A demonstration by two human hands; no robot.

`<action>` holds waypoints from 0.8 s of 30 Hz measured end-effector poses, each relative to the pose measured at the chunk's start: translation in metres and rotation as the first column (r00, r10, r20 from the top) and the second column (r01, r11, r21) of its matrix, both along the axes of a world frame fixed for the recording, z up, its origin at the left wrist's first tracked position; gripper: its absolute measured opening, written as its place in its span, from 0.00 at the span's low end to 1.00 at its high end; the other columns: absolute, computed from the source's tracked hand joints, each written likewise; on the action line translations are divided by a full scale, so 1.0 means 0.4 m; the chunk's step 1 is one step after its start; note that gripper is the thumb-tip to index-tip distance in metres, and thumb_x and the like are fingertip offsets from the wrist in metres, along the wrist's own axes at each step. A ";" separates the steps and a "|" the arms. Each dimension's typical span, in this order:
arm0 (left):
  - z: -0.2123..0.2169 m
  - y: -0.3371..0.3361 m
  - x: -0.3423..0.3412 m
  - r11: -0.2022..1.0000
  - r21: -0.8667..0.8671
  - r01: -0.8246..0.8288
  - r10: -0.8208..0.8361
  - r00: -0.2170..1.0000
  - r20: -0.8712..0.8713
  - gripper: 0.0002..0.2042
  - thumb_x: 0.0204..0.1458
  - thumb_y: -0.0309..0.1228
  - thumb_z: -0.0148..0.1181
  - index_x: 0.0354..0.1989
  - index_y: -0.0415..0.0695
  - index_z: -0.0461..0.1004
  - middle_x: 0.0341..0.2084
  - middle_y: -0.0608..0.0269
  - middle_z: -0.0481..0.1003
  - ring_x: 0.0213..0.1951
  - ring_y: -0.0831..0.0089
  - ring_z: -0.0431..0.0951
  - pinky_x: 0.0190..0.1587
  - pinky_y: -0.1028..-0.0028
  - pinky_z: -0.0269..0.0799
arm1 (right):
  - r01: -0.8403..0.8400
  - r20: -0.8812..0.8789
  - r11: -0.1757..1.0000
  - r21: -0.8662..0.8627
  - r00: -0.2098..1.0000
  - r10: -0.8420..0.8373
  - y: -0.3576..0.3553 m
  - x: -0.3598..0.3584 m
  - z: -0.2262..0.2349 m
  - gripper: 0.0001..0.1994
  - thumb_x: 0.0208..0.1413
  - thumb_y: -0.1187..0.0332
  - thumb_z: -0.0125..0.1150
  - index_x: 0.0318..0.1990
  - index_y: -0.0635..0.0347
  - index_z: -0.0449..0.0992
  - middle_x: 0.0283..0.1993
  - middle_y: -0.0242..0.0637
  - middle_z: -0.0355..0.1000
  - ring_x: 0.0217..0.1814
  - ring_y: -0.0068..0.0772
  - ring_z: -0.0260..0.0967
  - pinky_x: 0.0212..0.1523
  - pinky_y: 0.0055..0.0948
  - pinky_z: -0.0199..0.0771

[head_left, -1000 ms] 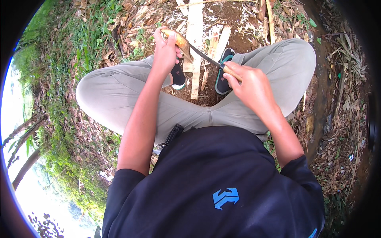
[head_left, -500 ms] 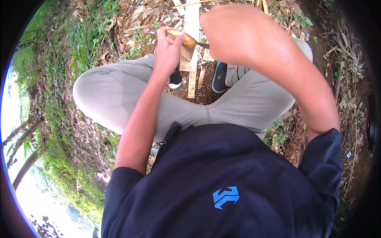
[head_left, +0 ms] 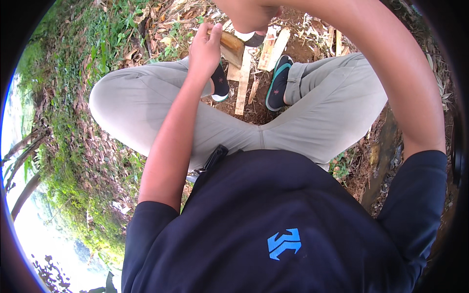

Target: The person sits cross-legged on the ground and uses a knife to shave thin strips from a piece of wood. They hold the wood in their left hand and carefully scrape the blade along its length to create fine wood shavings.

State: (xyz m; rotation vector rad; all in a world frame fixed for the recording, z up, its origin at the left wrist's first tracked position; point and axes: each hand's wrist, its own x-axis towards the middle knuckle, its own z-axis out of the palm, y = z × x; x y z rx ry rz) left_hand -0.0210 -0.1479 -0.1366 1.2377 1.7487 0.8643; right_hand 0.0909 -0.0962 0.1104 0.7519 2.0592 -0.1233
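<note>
At the top of the view, my left hand (head_left: 205, 46) is closed round a piece of wood (head_left: 230, 41) with an orange-brown upper face and a paler side. My right hand (head_left: 250, 17) is closed at the upper edge, partly cut off by the frame. A dark knife blade (head_left: 254, 40) shows below its fingers, close to the right end of the wood; the handle is hidden in the hand. From this angle I cannot tell whether the blade touches the wood.
Pale wood strips (head_left: 242, 93) lie on the ground between my shoes, with more split pieces (head_left: 274, 49) farther right. My bent legs (head_left: 141, 97) frame the work spot. Dry leaves, shavings and green plants (head_left: 102, 53) cover the ground around.
My right hand has moved up and left, and its forearm is raised across the upper right. More of the blade shows beside the wood. My left hand has shifted slightly up with the wood.
</note>
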 end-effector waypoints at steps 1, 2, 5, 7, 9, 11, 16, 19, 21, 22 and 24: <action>0.001 0.004 0.010 1.000 0.003 0.022 -0.022 1.000 0.007 0.19 0.64 0.48 0.51 0.43 0.43 0.73 0.23 0.58 0.73 0.29 0.66 0.74 0.37 0.65 0.69 | 0.008 0.031 1.000 -0.009 0.999 -0.008 0.002 0.001 0.008 0.10 0.44 0.71 0.60 0.35 0.65 0.80 0.38 0.50 0.77 0.41 0.51 0.77 0.41 0.46 0.76; 0.003 0.008 0.021 0.999 0.006 0.045 -0.045 0.999 0.014 0.19 0.65 0.48 0.51 0.43 0.43 0.73 0.24 0.57 0.74 0.30 0.66 0.74 0.38 0.64 0.69 | 0.018 0.059 1.000 -0.022 0.998 -0.017 0.003 0.004 0.019 0.11 0.44 0.71 0.61 0.36 0.65 0.80 0.39 0.50 0.77 0.42 0.50 0.77 0.42 0.46 0.76; 0.012 -0.006 0.019 0.999 -0.021 0.032 -0.031 0.999 0.020 0.19 0.65 0.48 0.50 0.42 0.42 0.73 0.27 0.55 0.76 0.32 0.63 0.76 0.41 0.63 0.70 | -0.003 0.100 0.998 -0.069 0.995 0.010 0.024 -0.016 0.030 0.13 0.45 0.69 0.61 0.39 0.63 0.81 0.42 0.49 0.78 0.44 0.49 0.77 0.44 0.45 0.76; 0.014 -0.010 0.021 1.000 -0.022 0.021 -0.020 0.999 0.028 0.18 0.65 0.47 0.50 0.42 0.42 0.72 0.28 0.54 0.76 0.33 0.61 0.76 0.42 0.63 0.70 | -0.006 0.113 0.996 -0.085 0.993 0.016 0.028 -0.021 0.037 0.14 0.46 0.69 0.61 0.41 0.62 0.81 0.44 0.48 0.78 0.46 0.48 0.77 0.45 0.45 0.76; 0.005 -0.009 0.033 1.000 -0.001 0.026 -0.026 0.999 0.042 0.18 0.65 0.47 0.50 0.42 0.42 0.72 0.28 0.53 0.76 0.34 0.61 0.76 0.43 0.63 0.70 | 0.024 0.107 0.996 -0.089 0.994 -0.015 0.031 -0.015 0.042 0.15 0.46 0.68 0.61 0.43 0.62 0.82 0.46 0.47 0.78 0.47 0.47 0.77 0.47 0.45 0.76; -0.007 0.003 0.043 0.999 0.033 0.018 -0.020 0.999 0.047 0.17 0.66 0.46 0.49 0.42 0.42 0.72 0.29 0.54 0.76 0.35 0.63 0.75 0.43 0.64 0.69 | 0.067 0.084 0.995 -0.076 0.995 -0.060 0.032 0.005 0.044 0.16 0.47 0.67 0.61 0.44 0.61 0.82 0.48 0.46 0.79 0.49 0.47 0.76 0.48 0.45 0.76; -0.009 0.005 -0.036 0.981 -0.089 -0.171 0.180 0.978 0.109 0.14 0.66 0.41 0.48 0.42 0.41 0.71 0.30 0.57 0.75 0.35 0.66 0.73 0.43 0.65 0.68 | 0.167 -0.280 0.986 0.029 0.948 -0.153 -0.005 0.087 -0.077 0.12 0.47 0.70 0.59 0.37 0.65 0.84 0.39 0.52 0.80 0.42 0.49 0.80 0.41 0.45 0.80; 0.005 0.002 -0.042 0.965 -0.142 -0.222 0.239 0.964 0.117 0.12 0.65 0.36 0.46 0.39 0.40 0.71 0.29 0.60 0.72 0.33 0.69 0.71 0.41 0.67 0.66 | 0.325 -0.709 0.946 0.003 0.667 -0.228 -0.102 0.220 -0.174 0.06 0.47 0.73 0.61 0.26 0.69 0.80 0.26 0.56 0.76 0.33 0.58 0.77 0.37 0.49 0.78; -0.021 0.001 -0.056 0.972 -0.070 -0.223 0.230 0.965 0.125 0.11 0.64 0.40 0.46 0.39 0.47 0.70 0.25 0.67 0.68 0.27 0.77 0.66 0.29 0.74 0.61 | 0.450 -0.710 0.891 -0.049 0.612 -0.348 -0.165 0.256 -0.236 0.08 0.52 0.70 0.61 0.33 0.67 0.81 0.30 0.54 0.77 0.37 0.56 0.78 0.40 0.49 0.78; -0.029 0.001 -0.061 0.975 -0.036 -0.220 0.223 0.966 0.130 0.11 0.64 0.42 0.46 0.39 0.50 0.70 0.24 0.71 0.66 0.24 0.81 0.64 0.22 0.77 0.59 | 0.510 -0.696 0.857 -0.080 0.586 -0.414 -0.187 0.267 -0.267 0.08 0.51 0.71 0.60 0.35 0.67 0.81 0.32 0.53 0.78 0.38 0.54 0.79 0.39 0.49 0.79; -0.032 -0.001 -0.069 0.978 -0.035 -0.207 0.210 0.969 0.129 0.10 0.63 0.41 0.46 0.39 0.50 0.71 0.25 0.70 0.67 0.26 0.81 0.66 0.23 0.75 0.62 | 0.613 -0.704 0.760 -0.215 0.442 -0.555 -0.225 0.284 -0.299 0.10 0.54 0.69 0.59 0.40 0.64 0.81 0.33 0.53 0.78 0.39 0.55 0.78 0.42 0.49 0.78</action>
